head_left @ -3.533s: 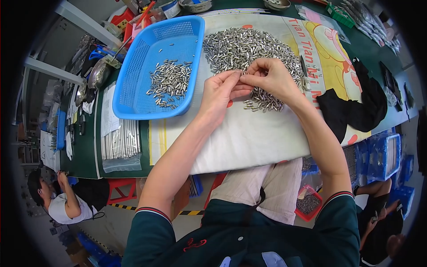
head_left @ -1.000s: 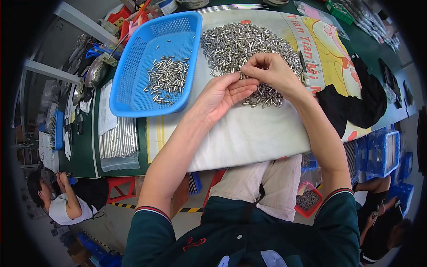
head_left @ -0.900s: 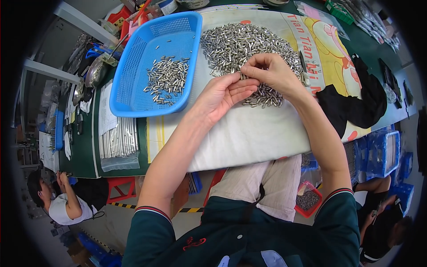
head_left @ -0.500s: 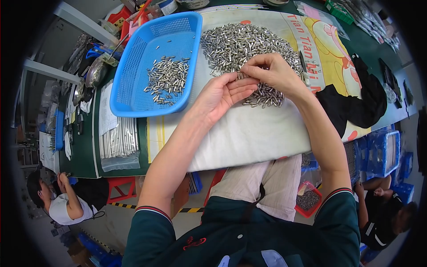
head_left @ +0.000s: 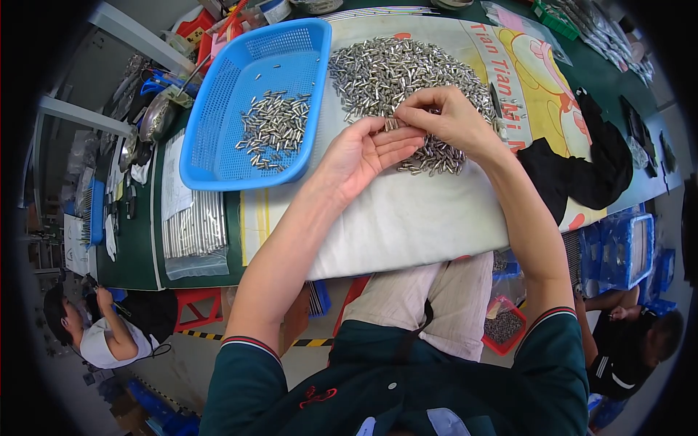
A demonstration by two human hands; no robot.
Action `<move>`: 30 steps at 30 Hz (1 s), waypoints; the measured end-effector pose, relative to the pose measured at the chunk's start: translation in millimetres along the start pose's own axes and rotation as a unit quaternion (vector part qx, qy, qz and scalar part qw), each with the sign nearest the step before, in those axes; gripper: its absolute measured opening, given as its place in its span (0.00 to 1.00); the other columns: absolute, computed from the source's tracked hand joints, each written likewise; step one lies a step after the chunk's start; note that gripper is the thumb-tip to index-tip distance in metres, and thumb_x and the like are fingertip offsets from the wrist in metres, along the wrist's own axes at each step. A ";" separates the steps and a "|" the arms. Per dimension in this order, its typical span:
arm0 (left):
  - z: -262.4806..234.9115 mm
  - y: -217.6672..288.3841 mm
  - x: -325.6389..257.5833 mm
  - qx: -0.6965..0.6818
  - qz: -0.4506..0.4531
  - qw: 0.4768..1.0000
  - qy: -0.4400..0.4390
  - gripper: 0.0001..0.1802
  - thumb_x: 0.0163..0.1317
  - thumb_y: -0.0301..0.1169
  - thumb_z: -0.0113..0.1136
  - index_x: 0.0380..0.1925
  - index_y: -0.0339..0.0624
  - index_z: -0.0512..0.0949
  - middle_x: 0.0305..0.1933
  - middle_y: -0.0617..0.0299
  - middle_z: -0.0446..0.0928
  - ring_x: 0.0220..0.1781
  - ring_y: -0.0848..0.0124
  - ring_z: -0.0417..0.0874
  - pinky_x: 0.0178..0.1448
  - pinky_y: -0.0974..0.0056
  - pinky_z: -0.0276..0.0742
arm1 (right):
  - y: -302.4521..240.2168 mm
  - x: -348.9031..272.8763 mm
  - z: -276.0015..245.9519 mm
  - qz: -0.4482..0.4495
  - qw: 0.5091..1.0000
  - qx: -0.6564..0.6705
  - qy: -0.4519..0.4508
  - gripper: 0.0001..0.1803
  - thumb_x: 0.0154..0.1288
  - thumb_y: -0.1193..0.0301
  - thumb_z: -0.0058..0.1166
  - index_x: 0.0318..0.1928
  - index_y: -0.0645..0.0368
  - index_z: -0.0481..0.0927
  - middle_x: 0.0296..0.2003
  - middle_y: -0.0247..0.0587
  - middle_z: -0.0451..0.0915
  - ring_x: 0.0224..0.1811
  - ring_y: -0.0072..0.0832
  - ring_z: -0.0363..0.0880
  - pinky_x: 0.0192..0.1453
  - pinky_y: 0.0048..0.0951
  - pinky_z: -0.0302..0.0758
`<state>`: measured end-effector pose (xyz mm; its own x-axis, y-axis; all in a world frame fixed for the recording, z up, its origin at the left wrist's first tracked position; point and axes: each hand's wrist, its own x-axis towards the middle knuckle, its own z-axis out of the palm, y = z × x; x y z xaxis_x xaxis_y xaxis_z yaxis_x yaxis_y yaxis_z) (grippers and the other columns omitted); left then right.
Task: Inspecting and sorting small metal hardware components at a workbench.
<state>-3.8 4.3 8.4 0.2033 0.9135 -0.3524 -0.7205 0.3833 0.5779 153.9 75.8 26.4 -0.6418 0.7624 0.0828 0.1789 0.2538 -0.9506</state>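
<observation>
A broad heap of small silvery metal pins (head_left: 407,69) lies on the cloth-covered part of the table. Over its near edge my left hand (head_left: 360,152) is turned palm up with curled fingers, and a few pins show at its fingertips. My right hand (head_left: 451,120) comes in from the right, thumb and fingers pinched together against those pins; whatever lies inside the pinch is too small to make out. To the left, a blue perforated plastic basket (head_left: 211,138) holds a smaller pile of the same pins.
A bag of long metal rods (head_left: 195,236) lies left of the cloth, below the basket. Black fabric (head_left: 574,171) rests at the right. Two people sit nearby, one in a white shirt (head_left: 120,341), one in black (head_left: 618,356). A red bin (head_left: 518,341) of small parts stands below the table.
My hands have barely shifted; the pins at my left fingertips show slightly more. The person at the left has moved their hands and head a little.
</observation>
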 end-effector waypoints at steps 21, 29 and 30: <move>-0.5 2.1 -0.5 0.004 -0.023 0.999 -0.027 0.20 0.63 0.30 0.32 0.46 0.19 0.62 0.46 0.30 0.70 0.48 0.43 0.75 0.52 0.54 0.77 | -0.3 -0.5 4.1 -0.049 0.998 -0.042 0.007 0.12 0.54 0.69 0.55 0.32 0.68 0.80 0.24 0.38 0.79 0.27 0.19 0.73 0.35 0.22 0.72; 2.4 1.6 -0.8 -0.030 -0.022 0.999 -0.025 0.21 0.62 0.31 0.31 0.42 0.18 0.65 0.44 0.29 0.71 0.49 0.44 0.75 0.54 0.53 0.75 | -2.6 -1.3 2.1 -0.039 0.999 -0.030 0.015 0.12 0.54 0.68 0.56 0.32 0.67 0.80 0.25 0.37 0.79 0.29 0.20 0.73 0.35 0.22 0.71; -1.7 1.4 0.6 -0.030 -0.022 0.999 -0.025 0.21 0.62 0.31 0.31 0.42 0.18 0.65 0.44 0.29 0.71 0.49 0.44 0.75 0.54 0.53 0.75 | -4.0 -2.1 2.9 -0.036 0.999 -0.033 0.014 0.12 0.54 0.68 0.56 0.32 0.67 0.80 0.25 0.37 0.79 0.29 0.19 0.73 0.35 0.22 0.71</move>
<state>-5.9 5.2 7.8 0.2666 0.9022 -0.3391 -0.7480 0.4156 0.5175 152.4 71.4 29.1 -0.6338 0.7569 0.1594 0.1822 0.3464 -0.9202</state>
